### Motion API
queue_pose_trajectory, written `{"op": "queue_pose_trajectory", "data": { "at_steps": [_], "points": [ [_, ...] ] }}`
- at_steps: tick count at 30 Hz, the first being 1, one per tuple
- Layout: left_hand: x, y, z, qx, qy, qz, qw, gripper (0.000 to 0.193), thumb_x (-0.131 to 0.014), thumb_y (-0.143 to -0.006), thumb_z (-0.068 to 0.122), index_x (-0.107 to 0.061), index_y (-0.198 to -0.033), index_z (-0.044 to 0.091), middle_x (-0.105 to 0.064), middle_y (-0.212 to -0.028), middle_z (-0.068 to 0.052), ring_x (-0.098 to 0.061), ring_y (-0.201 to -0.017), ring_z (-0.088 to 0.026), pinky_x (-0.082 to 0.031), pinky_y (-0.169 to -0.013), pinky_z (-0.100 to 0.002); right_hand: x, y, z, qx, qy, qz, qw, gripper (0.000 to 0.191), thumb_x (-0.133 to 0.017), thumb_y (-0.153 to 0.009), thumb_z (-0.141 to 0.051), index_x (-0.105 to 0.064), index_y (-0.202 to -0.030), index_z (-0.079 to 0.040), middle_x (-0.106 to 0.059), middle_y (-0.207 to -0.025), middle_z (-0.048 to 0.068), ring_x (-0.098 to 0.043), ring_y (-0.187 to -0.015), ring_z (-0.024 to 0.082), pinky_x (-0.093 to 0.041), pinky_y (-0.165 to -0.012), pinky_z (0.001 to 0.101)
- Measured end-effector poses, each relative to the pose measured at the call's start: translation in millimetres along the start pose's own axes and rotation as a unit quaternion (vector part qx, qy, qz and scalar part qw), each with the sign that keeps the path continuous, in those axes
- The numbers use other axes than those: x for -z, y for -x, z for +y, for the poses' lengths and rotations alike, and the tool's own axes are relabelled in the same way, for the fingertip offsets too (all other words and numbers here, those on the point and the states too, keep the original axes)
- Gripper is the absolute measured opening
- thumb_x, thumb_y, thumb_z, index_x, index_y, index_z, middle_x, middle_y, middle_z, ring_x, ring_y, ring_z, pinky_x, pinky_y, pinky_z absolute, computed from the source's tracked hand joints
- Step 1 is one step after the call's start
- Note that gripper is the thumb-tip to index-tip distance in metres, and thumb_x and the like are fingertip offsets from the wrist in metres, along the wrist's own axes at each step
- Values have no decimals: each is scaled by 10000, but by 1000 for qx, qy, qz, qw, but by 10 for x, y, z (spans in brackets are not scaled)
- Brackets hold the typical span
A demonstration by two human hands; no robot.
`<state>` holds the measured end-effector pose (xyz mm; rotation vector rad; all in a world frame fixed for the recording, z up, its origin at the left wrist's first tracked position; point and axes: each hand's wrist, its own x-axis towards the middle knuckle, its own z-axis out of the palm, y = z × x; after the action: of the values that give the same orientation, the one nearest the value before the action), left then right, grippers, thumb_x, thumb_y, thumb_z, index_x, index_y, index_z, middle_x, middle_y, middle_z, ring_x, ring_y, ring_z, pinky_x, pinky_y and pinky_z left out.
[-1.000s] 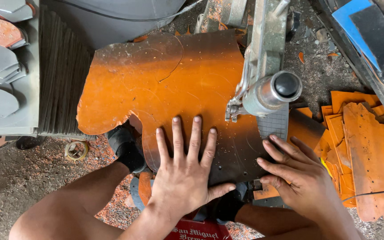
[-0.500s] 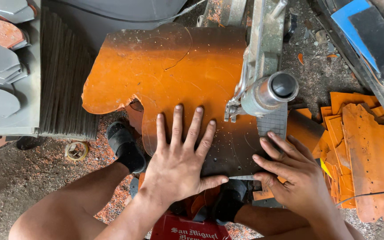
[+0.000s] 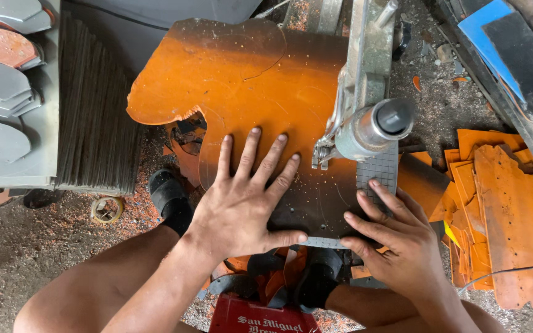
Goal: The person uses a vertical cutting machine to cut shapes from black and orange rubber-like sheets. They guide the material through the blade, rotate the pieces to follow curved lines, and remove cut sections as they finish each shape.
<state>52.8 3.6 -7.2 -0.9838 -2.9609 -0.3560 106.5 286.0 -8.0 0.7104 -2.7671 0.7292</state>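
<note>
A large orange sheet (image 3: 242, 86) with curved cut-outs lies flat on the table of a saw machine. My left hand (image 3: 242, 203) presses flat on its near part, fingers spread. My right hand (image 3: 396, 240) lies flat on the sheet's near right edge, over the gridded metal plate (image 3: 379, 172). The machine's metal arm and cylindrical head (image 3: 371, 126) hang just above the sheet, between and beyond my two hands. Neither hand grips anything.
Orange offcuts (image 3: 501, 209) pile at the right. Grey cut shapes (image 3: 1, 111) and a stack of thin dark sheets (image 3: 94, 117) stand at the left. A red crate (image 3: 260, 317) sits beneath me, my sandalled feet beside it. Dust and scraps cover the ground (image 3: 26, 246).
The orange sheet has shifted to the right and slightly away under both hands, towards the machine head. My hands stayed flat on it and moved along with it.
</note>
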Motion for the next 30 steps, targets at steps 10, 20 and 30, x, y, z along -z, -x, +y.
{"op": "queue_pose_trajectory", "data": {
  "at_steps": [10, 20, 30],
  "points": [
    [42, -84, -125, -21, 8, -12, 1000, 1146, -420, -740, 931, -350, -1527, 101, -213, -1621, -203, -107, -1486, -484, -63, -1144, -713, -73, -18, -27, -8, 9, 15, 1000, 368, -857, -717, -344, -807, -1013, -133, -755, -1168, 98, -593, -1347, 282, -438, -1108, 521],
    [60, -164, -245, -42, 12, -21, 999, 1150, -439, -734, 933, -355, -1544, 121, -231, -1625, -191, -101, -1500, -462, -50, -1167, -700, -128, -42, -70, -17, 18, 29, 999, 388, -863, -712, -354, -807, -1016, -121, -764, -1130, 111, -599, -1338, 282, -424, -1097, 528],
    [19, -227, -311, -48, 5, -18, 999, 1145, -400, -741, 958, -367, -1539, 138, -238, -1631, -167, -87, -1509, -437, -24, -1175, -691, -154, -64, -42, -17, 25, 30, 999, 409, -852, -719, -382, -807, -1030, -120, -757, -1152, 129, -587, -1357, 288, -414, -1127, 552]
  ]
}}
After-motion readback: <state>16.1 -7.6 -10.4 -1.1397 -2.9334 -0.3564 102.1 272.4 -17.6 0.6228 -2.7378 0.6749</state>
